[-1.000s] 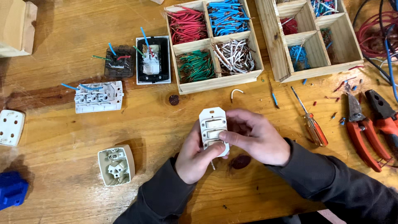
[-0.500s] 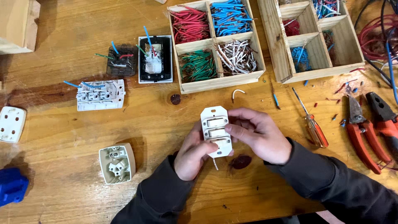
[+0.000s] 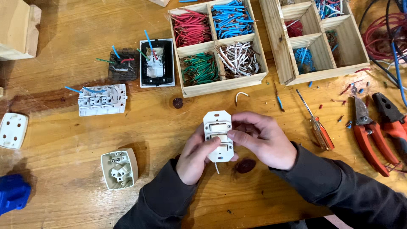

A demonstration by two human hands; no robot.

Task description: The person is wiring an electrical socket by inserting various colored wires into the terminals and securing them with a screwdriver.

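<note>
At the far left edge of the wooden tabletop [image 3: 63, 199] lies a blue plastic piece [image 3: 12, 193], with a white round-cornered cover plate [image 3: 12, 130] above it and a pale wooden block [image 3: 19, 29] in the top corner. Further right, a cream socket housing [image 3: 119, 168] rests open side up, and above it sit a white terminal module [image 3: 102, 99] with blue wires, a dark translucent module [image 3: 123, 65] and a black-framed switch insert [image 3: 157, 63]. Near the middle, the left hand [image 3: 195, 157] grips the lower left side of a white switch module [image 3: 218, 135], its thumb laid across the face, while the right hand [image 3: 265, 140] closes on the right side, fingertips pressing at the middle of the face. The module is held upright just above the tabletop, low in the centre, with a thin white wire showing beneath it. Behind the hands stands a wooden compartment tray [image 3: 220, 87] holding red, blue, green and white wire pieces in separate sections, and a short white wire piece [image 3: 241, 96] lies just in front of it. To the right is a second wooden tray [image 3: 280, 42] with more wire bits, then a screwdriver with an orange handle [image 3: 317, 125], red-handled cutters [image 3: 368, 135], red-handled pliers [image 3: 392, 116], and a coil of red cable [image 3: 383, 32] at the top right corner.
</note>
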